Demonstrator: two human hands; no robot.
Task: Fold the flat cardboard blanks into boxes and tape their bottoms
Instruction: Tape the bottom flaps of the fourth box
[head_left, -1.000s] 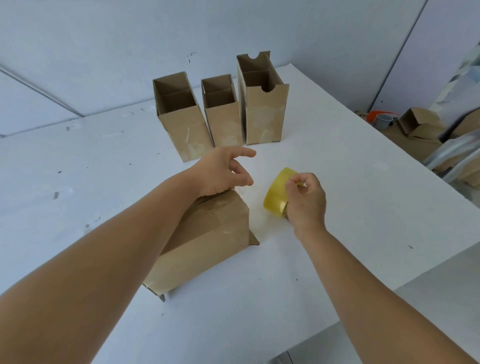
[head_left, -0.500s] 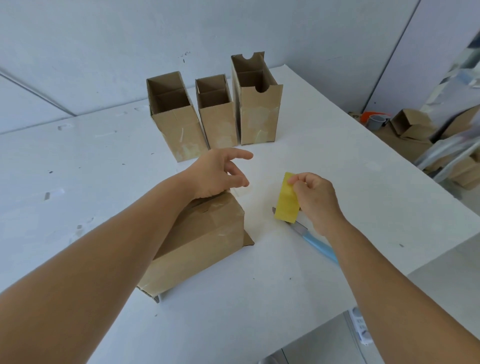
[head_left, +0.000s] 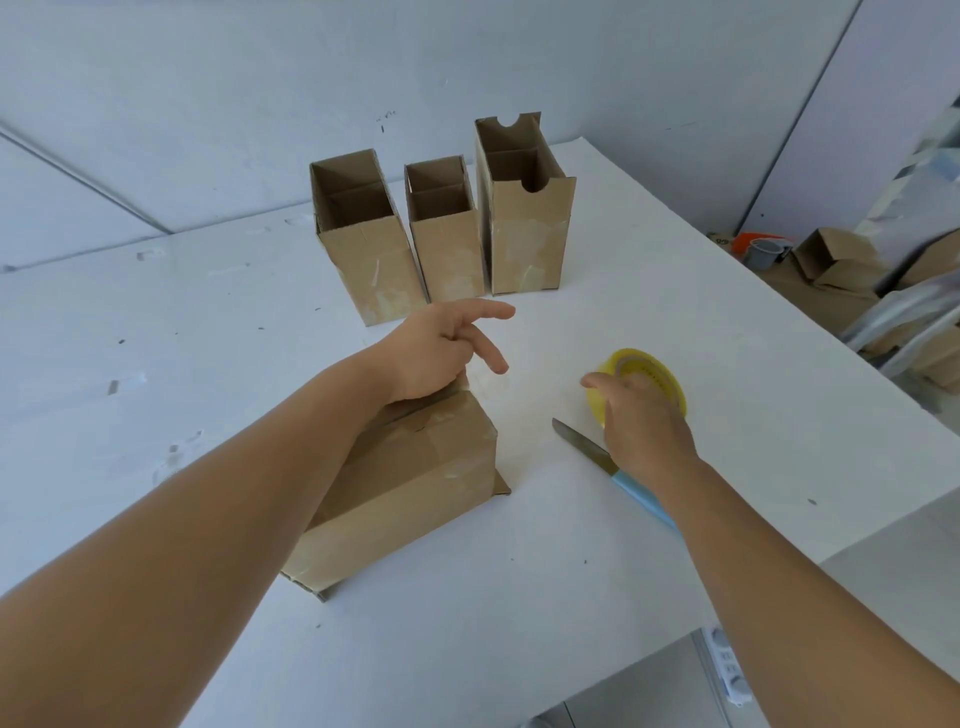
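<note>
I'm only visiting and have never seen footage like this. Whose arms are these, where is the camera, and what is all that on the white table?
There is no machine here: a person wears a camera on the head, so you look down along both bare arms. On the white table three folded cardboard boxes stand upright and open-topped at the far side. A fourth box lies on its side nearer the person; the left hand rests on its far end, fingers loosely spread and gripping nothing. The right hand lies on a yellow tape roll that sits flat on the table; whether it grips the roll is unclear. A knife with a blue handle lies partly under that wrist.
</note>
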